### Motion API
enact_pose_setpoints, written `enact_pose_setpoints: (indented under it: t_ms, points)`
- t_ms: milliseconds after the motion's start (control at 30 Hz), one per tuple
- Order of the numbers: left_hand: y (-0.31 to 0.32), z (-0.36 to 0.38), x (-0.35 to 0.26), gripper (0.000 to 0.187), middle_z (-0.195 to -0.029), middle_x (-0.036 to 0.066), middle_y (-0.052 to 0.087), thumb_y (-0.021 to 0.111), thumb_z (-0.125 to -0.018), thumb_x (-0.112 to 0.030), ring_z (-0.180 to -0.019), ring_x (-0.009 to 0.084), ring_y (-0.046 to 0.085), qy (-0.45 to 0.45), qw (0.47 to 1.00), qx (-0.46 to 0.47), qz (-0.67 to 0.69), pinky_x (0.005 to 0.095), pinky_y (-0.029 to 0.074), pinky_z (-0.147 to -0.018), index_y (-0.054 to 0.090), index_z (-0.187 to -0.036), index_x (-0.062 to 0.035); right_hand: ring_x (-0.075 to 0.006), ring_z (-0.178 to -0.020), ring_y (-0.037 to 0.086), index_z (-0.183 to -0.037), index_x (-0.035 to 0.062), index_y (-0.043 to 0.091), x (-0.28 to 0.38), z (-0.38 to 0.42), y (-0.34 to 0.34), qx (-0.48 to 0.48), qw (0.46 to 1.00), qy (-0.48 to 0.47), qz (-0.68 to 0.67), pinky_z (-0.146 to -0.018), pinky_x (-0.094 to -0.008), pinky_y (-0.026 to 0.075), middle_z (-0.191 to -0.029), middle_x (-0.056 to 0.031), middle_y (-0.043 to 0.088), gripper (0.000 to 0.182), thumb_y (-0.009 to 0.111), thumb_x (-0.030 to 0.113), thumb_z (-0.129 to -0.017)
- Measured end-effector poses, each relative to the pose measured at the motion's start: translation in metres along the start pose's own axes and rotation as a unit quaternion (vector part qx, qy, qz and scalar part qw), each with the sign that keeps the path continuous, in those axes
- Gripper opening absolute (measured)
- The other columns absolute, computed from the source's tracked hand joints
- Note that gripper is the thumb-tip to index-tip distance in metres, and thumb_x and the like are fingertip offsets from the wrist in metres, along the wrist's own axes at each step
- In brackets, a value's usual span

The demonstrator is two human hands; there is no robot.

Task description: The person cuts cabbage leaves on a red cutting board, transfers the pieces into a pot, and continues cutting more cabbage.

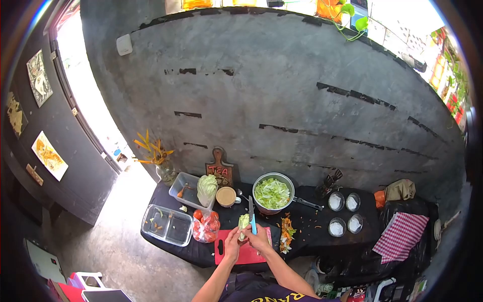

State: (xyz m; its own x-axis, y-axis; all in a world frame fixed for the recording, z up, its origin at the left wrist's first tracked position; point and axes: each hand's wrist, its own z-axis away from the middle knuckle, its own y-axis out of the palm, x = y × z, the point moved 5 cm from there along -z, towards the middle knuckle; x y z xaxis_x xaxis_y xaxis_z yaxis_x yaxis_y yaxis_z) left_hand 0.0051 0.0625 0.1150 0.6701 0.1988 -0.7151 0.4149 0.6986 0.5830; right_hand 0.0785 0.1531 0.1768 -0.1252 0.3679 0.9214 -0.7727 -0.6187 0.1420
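My left hand (232, 244) is closed around a pale green piece of cabbage (243, 221), held upright over the red cutting board (219, 254). In my right hand (259, 240) is a knife (253, 225) with a light blue handle, its blade pointing away from me beside the cabbage. The fingers of both hands come close together at the cabbage's lower end. Just beyond them stands a saucepan (291, 202) of chopped cabbage (271, 193). Vegetable trimmings (287, 235) lie in a heap right of the board.
Left of the board are a bag of tomatoes (206, 227), a divided container (146, 232), a plastic tub (176, 192) with a cabbage (207, 189), and a cup (226, 197). Several small bowls (335, 227) and a checked cloth (401, 236) are to the right. A grey wall (241, 100) rises behind.
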Motion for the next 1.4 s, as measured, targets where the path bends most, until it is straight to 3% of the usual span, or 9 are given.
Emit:
enact_pose_setpoints:
  t_ms: [67,467,700,767,933,1033,1167,1333,1400]
  points:
    - [0.001,-0.009,-0.008,0.039,-0.112,0.010,0.063,0.055,-0.097,-0.017,-0.098,0.0179,0.063,-0.029,0.999,0.014,0.002,0.0334,0.054,-0.082,0.049,-0.133,-0.0007,-0.0039,-0.050,0.047,-0.090,0.0069,0.057,-0.002,-0.007,0.002,-0.009,1.000,-0.003,0.001,-0.041,-0.0205,0.035,-0.068,0.0022,0.055,0.019,0.073,0.015,-0.085]
    - [-0.003,-0.055,-0.036,0.042,-0.112,0.014,0.061,0.063,-0.088,0.001,-0.102,0.0220,0.062,-0.097,0.992,0.079,-0.015,0.0326,0.052,-0.088,0.045,-0.126,0.0031,-0.0057,-0.045,0.047,-0.092,0.0096,0.055,-0.026,-0.013,0.012,-0.138,0.988,-0.019,-0.062,-0.037,-0.0216,0.034,-0.063,0.0024,0.054,0.021,0.073,0.016,-0.085]
    - [-0.001,-0.045,-0.053,0.038,-0.104,0.013,0.067,0.063,-0.092,-0.010,-0.092,0.0161,0.065,-0.113,0.972,0.127,-0.161,0.0267,0.051,-0.081,0.054,-0.126,0.0038,-0.0056,-0.047,0.047,-0.094,0.0087,0.054,-0.028,-0.010,0.011,-0.226,0.969,-0.070,-0.076,-0.040,-0.0208,0.035,-0.068,0.0019,0.055,0.021,0.073,0.014,-0.085]
    - [-0.011,-0.045,-0.050,0.036,-0.099,0.012,0.068,0.063,-0.093,-0.015,-0.087,0.0145,0.065,-0.114,0.959,0.135,-0.223,0.0253,0.051,-0.077,0.058,-0.124,0.0023,-0.0035,-0.063,0.051,-0.094,0.0046,0.057,-0.009,-0.004,0.012,-0.227,0.971,-0.036,-0.072,-0.055,-0.0210,0.043,-0.075,0.0028,0.056,0.021,0.074,0.010,-0.083]
    - [-0.054,-0.048,-0.047,0.029,-0.092,0.006,0.068,0.061,-0.094,-0.027,-0.073,0.0116,0.061,-0.115,0.978,0.052,-0.167,0.0244,0.049,-0.067,0.064,-0.110,-0.0022,-0.0038,-0.056,0.049,-0.093,0.0058,0.057,0.012,-0.016,0.028,-0.159,0.979,-0.118,0.041,-0.047,-0.0207,0.040,-0.073,0.0030,0.054,0.021,0.074,0.010,-0.082]
    - [-0.062,-0.062,-0.043,0.057,-0.130,0.006,0.056,0.061,-0.092,-0.045,-0.117,0.0163,0.052,-0.102,0.981,0.048,-0.156,0.0353,0.044,-0.093,0.052,-0.132,-0.0058,-0.0036,-0.058,0.050,-0.092,0.0065,0.057,0.032,-0.012,0.046,-0.054,0.992,-0.109,0.030,-0.049,-0.0201,0.041,-0.073,0.0033,0.054,0.021,0.075,0.010,-0.081]
    - [-0.049,-0.061,-0.036,0.076,-0.136,0.004,0.050,0.059,-0.088,-0.059,-0.125,0.0160,0.046,-0.070,0.960,0.272,-0.017,0.0367,0.038,-0.102,0.042,-0.139,-0.0062,-0.0030,-0.052,0.047,-0.092,0.0078,0.057,0.054,-0.004,0.045,-0.028,0.997,-0.068,-0.009,-0.044,-0.0197,0.037,-0.069,0.0043,0.053,0.019,0.073,0.009,-0.083]
    - [-0.031,-0.042,-0.052,0.046,-0.114,0.008,0.064,0.071,-0.089,-0.019,-0.100,0.0142,0.062,-0.076,0.944,0.253,-0.197,0.0287,0.048,-0.090,0.051,-0.125,0.0023,-0.0035,-0.064,0.048,-0.092,0.0037,0.058,0.020,-0.017,0.005,-0.105,0.987,-0.104,0.058,-0.057,-0.0210,0.042,-0.077,0.0026,0.055,0.018,0.073,0.008,-0.082]
    - [-0.037,-0.034,-0.047,0.041,-0.109,0.008,0.066,0.071,-0.087,-0.010,-0.096,0.0138,0.064,-0.112,0.960,0.212,-0.148,0.0280,0.050,-0.085,0.053,-0.122,0.0032,-0.0042,-0.064,0.048,-0.092,0.0032,0.058,0.004,-0.014,-0.005,-0.114,0.986,-0.101,0.074,-0.057,-0.0215,0.042,-0.079,0.0018,0.055,0.019,0.074,0.008,-0.082]
